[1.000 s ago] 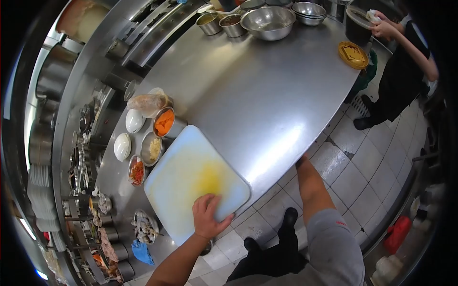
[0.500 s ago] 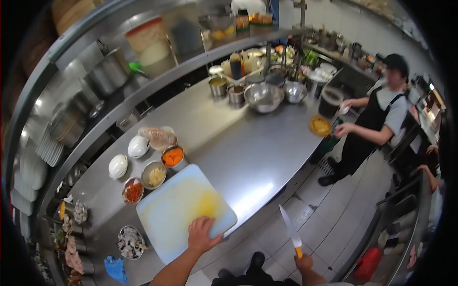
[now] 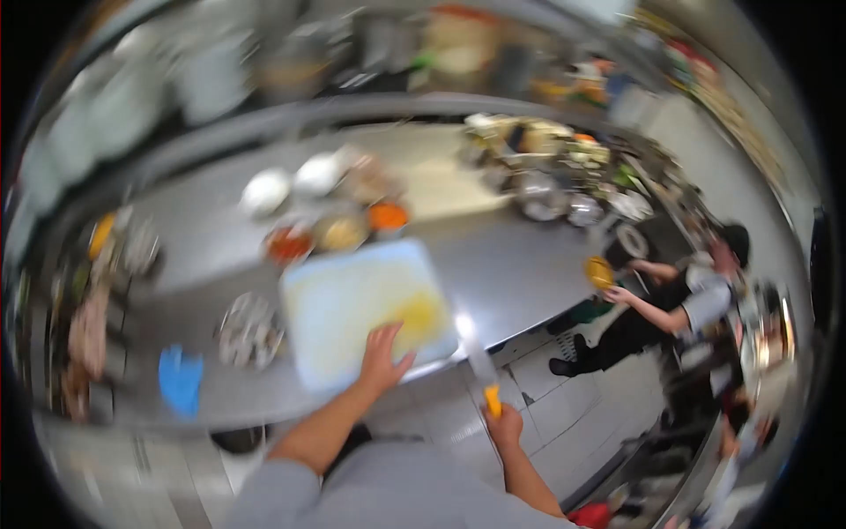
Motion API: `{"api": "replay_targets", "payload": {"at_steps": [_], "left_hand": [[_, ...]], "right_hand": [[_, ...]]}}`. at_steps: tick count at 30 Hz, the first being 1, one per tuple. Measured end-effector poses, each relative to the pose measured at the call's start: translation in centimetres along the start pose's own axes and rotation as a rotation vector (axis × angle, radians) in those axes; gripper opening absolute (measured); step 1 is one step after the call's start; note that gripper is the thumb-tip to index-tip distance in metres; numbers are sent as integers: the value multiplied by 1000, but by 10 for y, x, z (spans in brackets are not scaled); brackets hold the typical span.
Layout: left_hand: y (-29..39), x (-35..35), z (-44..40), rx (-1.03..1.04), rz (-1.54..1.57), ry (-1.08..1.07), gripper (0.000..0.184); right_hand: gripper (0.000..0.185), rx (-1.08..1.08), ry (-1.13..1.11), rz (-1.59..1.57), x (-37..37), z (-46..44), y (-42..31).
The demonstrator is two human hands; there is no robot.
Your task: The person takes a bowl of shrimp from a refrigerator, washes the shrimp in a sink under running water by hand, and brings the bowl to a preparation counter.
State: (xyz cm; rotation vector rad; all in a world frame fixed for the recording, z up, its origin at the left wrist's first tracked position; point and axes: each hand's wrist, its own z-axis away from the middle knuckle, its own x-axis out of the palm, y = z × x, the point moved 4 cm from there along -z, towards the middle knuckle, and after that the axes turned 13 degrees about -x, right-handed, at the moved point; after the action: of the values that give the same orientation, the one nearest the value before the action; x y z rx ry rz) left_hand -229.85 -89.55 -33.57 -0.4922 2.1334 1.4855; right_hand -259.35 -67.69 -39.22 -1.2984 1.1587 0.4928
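Observation:
My left hand [image 3: 384, 357] rests on the front part of a white cutting board [image 3: 344, 304], its fingers stretched out beside a yellow stain. My right hand [image 3: 504, 427] grips the yellow handle of a kitchen knife [image 3: 477, 353]. The blade points up and away, close to the board's right edge and the counter's front edge. Behind the board stand a bowl of red shreds [image 3: 291, 245], a bowl of pale yellow chopped food [image 3: 342, 234] and a container of orange food [image 3: 389, 217]. Motion blurs much of the view.
Left of the board are a bowl of greyish pieces [image 3: 248, 331] and a blue crumpled item [image 3: 181, 379]. Metal bowls [image 3: 539, 196] stand at the counter's far right. A co-worker [image 3: 692, 304] holds a yellow-filled bowl [image 3: 599, 272] there. A shelf [image 3: 335, 110] runs above the back.
My view has swung round, so the counter lies more level. The knife in my right hand has moved from over the floor to beside the board. My left hand stays on the board.

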Motion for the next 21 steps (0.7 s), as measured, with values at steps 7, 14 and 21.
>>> {"api": "replay_targets", "payload": {"at_steps": [7,14,21], "left_hand": [[-94,-148,102,-333,475,289,14],[-181,-261,196,-668,335,663,3],[-172,-320,165,-539,-289,589,26]], "right_hand": [[45,-311,-17,86,34,-59,-136],[46,-460,-142,187,52,-93,-196],[38,-634,-67,164,66,-136,-226]]}}
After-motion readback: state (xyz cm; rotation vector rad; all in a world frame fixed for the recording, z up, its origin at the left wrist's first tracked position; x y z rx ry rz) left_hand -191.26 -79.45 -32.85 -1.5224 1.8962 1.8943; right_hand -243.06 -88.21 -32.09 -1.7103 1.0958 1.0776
